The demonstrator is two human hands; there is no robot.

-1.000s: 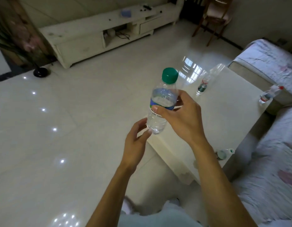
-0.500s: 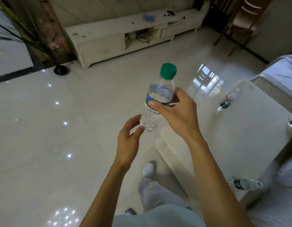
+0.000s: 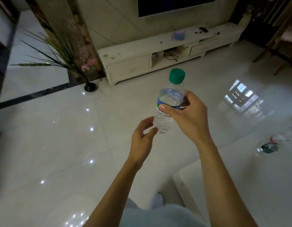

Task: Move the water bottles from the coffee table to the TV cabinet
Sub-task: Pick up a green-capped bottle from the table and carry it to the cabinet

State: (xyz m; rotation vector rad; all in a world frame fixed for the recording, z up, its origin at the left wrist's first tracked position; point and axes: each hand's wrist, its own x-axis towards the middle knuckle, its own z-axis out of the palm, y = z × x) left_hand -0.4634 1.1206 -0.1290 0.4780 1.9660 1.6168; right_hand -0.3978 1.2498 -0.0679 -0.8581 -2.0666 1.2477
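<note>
Now the right hand (image 3: 187, 118) is gripping the green-capped water bottle (image 3: 169, 99) around its middle, over the floor. The left hand (image 3: 142, 141) is hovering loose by its bottom, holding nothing. Carrying it upright to the TV cabinet (image 3: 130, 51) is looking safest.

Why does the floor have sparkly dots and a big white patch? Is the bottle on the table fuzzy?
Head view: the glossy floor mirrors lights as small bright dots and a window as a pale patch; head view, the lying bottle on the coffee table is smeared, while the green-capped bottle in the right hand looks sharper.
</note>
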